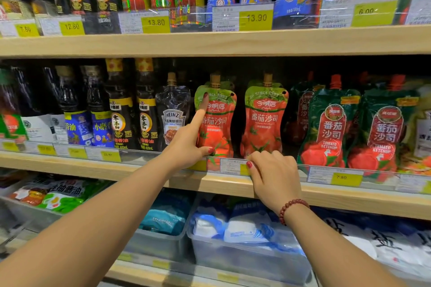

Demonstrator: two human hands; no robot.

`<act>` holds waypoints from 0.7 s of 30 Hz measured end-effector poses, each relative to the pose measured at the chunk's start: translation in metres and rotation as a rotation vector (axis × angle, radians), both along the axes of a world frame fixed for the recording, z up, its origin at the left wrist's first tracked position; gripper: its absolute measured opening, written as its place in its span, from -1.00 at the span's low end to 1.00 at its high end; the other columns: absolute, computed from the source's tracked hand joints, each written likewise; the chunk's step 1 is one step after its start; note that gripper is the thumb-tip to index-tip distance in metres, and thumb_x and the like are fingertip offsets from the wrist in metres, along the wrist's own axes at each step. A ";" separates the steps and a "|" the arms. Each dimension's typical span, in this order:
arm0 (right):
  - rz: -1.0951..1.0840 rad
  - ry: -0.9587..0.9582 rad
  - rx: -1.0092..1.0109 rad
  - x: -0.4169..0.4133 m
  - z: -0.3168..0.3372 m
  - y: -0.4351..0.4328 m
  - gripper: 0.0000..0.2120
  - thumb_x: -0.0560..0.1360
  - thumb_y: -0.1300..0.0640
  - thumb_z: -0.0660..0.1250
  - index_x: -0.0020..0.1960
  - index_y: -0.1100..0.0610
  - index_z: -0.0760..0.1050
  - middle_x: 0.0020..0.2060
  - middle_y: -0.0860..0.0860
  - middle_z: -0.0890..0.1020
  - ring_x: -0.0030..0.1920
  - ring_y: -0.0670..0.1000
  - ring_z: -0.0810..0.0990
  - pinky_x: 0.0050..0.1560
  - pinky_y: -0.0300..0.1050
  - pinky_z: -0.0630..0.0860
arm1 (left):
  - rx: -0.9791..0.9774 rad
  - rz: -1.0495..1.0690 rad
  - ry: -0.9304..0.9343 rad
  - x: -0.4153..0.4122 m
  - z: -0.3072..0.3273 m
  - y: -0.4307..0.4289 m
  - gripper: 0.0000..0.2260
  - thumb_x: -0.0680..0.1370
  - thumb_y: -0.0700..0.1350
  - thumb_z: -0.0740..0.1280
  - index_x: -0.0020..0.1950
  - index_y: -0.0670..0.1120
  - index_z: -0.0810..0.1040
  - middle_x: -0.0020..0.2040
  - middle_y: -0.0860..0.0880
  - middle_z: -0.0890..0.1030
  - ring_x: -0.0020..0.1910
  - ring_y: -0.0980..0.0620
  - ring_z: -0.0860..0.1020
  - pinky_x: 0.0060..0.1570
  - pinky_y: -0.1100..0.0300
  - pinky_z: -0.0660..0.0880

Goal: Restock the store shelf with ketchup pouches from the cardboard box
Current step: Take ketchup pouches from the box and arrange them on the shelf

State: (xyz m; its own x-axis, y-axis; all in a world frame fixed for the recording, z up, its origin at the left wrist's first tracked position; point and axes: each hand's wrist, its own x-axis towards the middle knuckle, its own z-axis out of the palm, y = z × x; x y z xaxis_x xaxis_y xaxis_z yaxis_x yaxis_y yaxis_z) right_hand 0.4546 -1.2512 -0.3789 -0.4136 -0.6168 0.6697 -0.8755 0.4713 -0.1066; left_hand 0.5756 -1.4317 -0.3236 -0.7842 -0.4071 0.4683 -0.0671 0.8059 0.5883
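Note:
Two green-and-red ketchup pouches stand upright side by side on the middle shelf [116,169], the left pouch [219,121] and the right pouch [264,121]. My left hand [186,144] reaches up to the left pouch. Its index finger lies stretched along the pouch's upper left face and its thumb touches the pouch's base; it is not closed around the pouch. My right hand [274,175] rests below the right pouch, fingers curled over the clear price rail [229,165] and thumb on its front. The cardboard box is out of view.
Darker green ketchup pouches [331,128] fill the shelf to the right. A Heinz sauce pouch [173,116] and dark bottles [121,109] stand to the left. The upper shelf [210,42] carries more bottles and pouches. Clear bins of bagged goods [245,258] sit below.

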 end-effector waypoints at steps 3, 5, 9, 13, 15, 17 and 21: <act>-0.011 0.007 0.010 -0.001 -0.001 0.000 -0.88 0.56 -0.01 0.12 -0.09 -0.11 0.42 -0.27 -0.16 0.48 -0.23 -0.05 0.37 -0.19 -0.09 0.17 | -0.061 0.059 -0.004 0.005 0.005 0.000 -0.03 0.37 -0.20 0.52 0.42 0.35 -0.09 0.05 0.09 0.53 -0.01 0.13 0.56 -0.09 0.20 0.59; -0.011 0.009 0.008 0.000 -0.001 0.000 -0.88 0.56 -0.01 0.13 -0.09 -0.10 0.42 -0.28 -0.16 0.48 -0.23 -0.05 0.38 -0.19 -0.09 0.16 | -0.130 0.122 -0.006 0.006 0.008 0.001 -0.01 0.35 -0.17 0.54 0.44 0.30 -0.11 0.08 0.04 0.41 -0.01 0.08 0.51 -0.06 0.13 0.57; -0.022 0.018 0.004 0.000 -0.001 0.000 -0.88 0.56 -0.01 0.13 -0.10 -0.11 0.42 -0.29 -0.17 0.46 -0.26 -0.07 0.33 -0.20 -0.09 0.16 | -0.368 0.298 -0.047 0.010 0.011 0.009 -0.10 0.30 -0.09 0.58 0.42 0.14 0.04 0.18 -0.02 0.23 0.08 -0.05 0.45 -0.10 0.06 0.57; -0.020 0.021 0.001 0.000 -0.001 -0.002 -0.89 0.56 -0.01 0.14 -0.11 -0.12 0.42 -0.30 -0.17 0.46 -0.25 -0.06 0.39 -0.20 -0.10 0.17 | -0.784 0.442 0.019 0.017 0.012 0.017 -0.10 0.17 -0.02 0.62 0.43 0.05 0.26 0.36 -0.19 0.29 0.26 -0.20 0.24 -0.07 -0.08 0.52; -0.023 0.027 -0.001 0.000 -0.001 -0.002 -0.89 0.55 -0.01 0.14 -0.10 -0.11 0.43 -0.29 -0.16 0.48 -0.25 -0.06 0.39 -0.20 -0.10 0.18 | -0.919 0.410 -0.003 0.016 0.013 0.021 -0.15 0.19 -0.07 0.60 0.43 0.08 0.34 0.40 -0.22 0.34 0.31 -0.30 0.28 -0.11 -0.09 0.52; -0.026 0.032 0.000 -0.001 -0.002 -0.002 -0.89 0.55 -0.01 0.14 -0.10 -0.11 0.42 -0.29 -0.15 0.49 -0.25 -0.05 0.39 -0.20 -0.10 0.18 | -0.914 0.408 -0.106 0.013 0.014 0.026 -0.23 0.27 -0.11 0.56 0.43 0.10 0.33 0.44 -0.20 0.30 0.36 -0.32 0.25 -0.18 -0.05 0.54; -0.023 0.035 0.003 -0.002 -0.003 -0.002 -0.89 0.55 -0.02 0.13 -0.11 -0.12 0.41 -0.29 -0.16 0.48 -0.24 -0.05 0.40 -0.20 -0.10 0.19 | -0.825 0.440 -0.208 0.008 0.014 0.025 -0.36 0.39 -0.10 0.48 0.39 0.07 0.27 0.44 -0.16 0.19 0.41 -0.26 0.11 -0.25 0.05 0.54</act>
State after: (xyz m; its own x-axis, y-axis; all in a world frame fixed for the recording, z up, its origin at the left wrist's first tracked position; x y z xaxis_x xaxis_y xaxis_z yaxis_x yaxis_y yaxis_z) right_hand 0.4531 -1.2532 -0.3820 -0.4041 -0.6094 0.6821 -0.8675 0.4919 -0.0745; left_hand 0.5840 -1.4065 -0.3101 -0.7394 -0.2893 0.6079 -0.5019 0.8387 -0.2114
